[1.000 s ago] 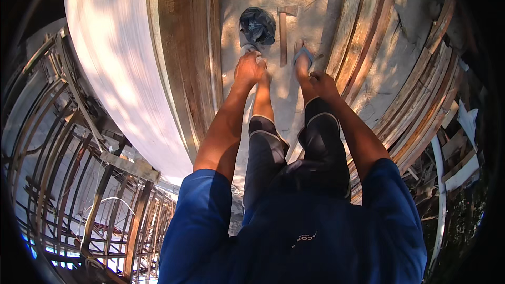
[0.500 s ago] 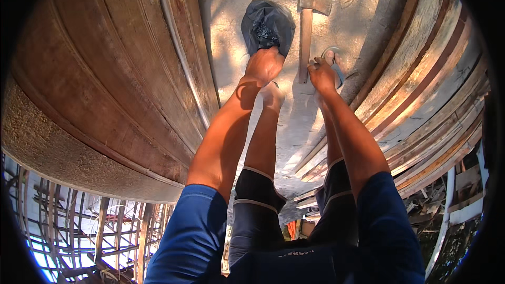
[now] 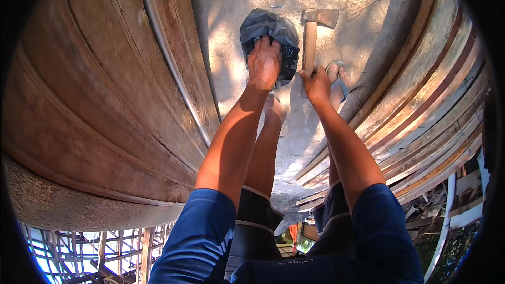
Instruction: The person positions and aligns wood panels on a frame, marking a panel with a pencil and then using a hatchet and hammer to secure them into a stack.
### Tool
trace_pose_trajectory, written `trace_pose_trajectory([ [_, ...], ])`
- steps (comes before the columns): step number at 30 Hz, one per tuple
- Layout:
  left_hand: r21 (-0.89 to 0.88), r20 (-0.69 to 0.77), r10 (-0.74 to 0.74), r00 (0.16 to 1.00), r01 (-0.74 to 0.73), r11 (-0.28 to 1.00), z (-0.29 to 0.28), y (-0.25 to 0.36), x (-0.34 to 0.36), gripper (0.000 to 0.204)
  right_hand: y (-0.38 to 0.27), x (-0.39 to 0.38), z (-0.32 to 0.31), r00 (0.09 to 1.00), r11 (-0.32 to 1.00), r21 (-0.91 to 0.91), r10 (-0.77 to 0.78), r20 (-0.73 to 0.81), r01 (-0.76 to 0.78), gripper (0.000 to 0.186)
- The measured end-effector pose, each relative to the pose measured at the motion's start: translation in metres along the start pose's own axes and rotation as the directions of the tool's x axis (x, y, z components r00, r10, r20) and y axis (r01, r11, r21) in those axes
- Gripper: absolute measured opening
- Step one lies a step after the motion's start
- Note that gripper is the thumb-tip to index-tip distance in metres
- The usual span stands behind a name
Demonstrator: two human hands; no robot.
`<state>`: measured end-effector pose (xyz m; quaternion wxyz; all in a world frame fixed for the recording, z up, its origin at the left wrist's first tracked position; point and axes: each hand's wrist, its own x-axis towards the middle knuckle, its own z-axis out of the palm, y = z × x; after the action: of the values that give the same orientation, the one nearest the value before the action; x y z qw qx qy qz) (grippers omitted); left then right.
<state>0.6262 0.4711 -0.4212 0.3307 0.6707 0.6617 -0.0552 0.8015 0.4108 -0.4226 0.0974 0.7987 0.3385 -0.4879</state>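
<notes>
A black plastic bag (image 3: 269, 18) sits on the ground ahead of me, its mouth gaping toward me. My left hand (image 3: 264, 63) reaches into that mouth, fingers extended and slightly apart, their tips hidden inside. To the right lies an axe, its wooden handle (image 3: 310, 47) pointing toward me and its metal head (image 3: 321, 17) at the far end. My right hand (image 3: 317, 85) is beside the handle's near end, thumb and fingers drawn together. Whatever it may pinch is too small or hidden to make out.
A large wooden plank wall (image 3: 121, 84) curves along my left. Stacked boards (image 3: 421, 89) run along the right. A thin nail-like piece (image 3: 277, 7) lies beyond the bag. My sandalled foot (image 3: 339, 81) stands near the axe handle.
My left hand has gone from gripping the gathered top of the bag to reaching inside it, and the bag has opened. My right hand has shifted slightly left toward the axe handle.
</notes>
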Motion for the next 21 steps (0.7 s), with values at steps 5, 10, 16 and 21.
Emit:
trace_pose_trajectory([
  [5, 0.101, 0.064, 0.089, 0.994, -0.095, 0.99, 0.001, 0.007, -0.005, 0.015, 0.003, 0.001, -0.008, 0.999, 0.997, 0.069, 0.031, 0.043, -0.034, 0.046],
  [10, 0.01, -0.034, 0.119, 0.992, -0.119, 0.993, -0.008, -0.003, 0.005, 0.011, 0.009, 0.002, -0.003, 0.999, 0.997, 0.075, -0.001, 0.045, -0.002, 0.045],
  [16, -0.39, -0.192, -0.142, 0.971, 0.058, 0.919, -0.021, 0.004, -0.003, 0.013, 0.012, 0.002, 0.01, 0.999, 0.998, -0.03, -0.053, 0.005, 0.053, 0.044],
  [21, -0.489, -0.211, -0.306, 0.928, 0.171, 0.855, -0.023, 0.007, -0.017, 0.015, 0.012, 0.007, 0.012, 0.999, 0.998, -0.046, -0.032, 0.029, 0.034, 0.048],
])
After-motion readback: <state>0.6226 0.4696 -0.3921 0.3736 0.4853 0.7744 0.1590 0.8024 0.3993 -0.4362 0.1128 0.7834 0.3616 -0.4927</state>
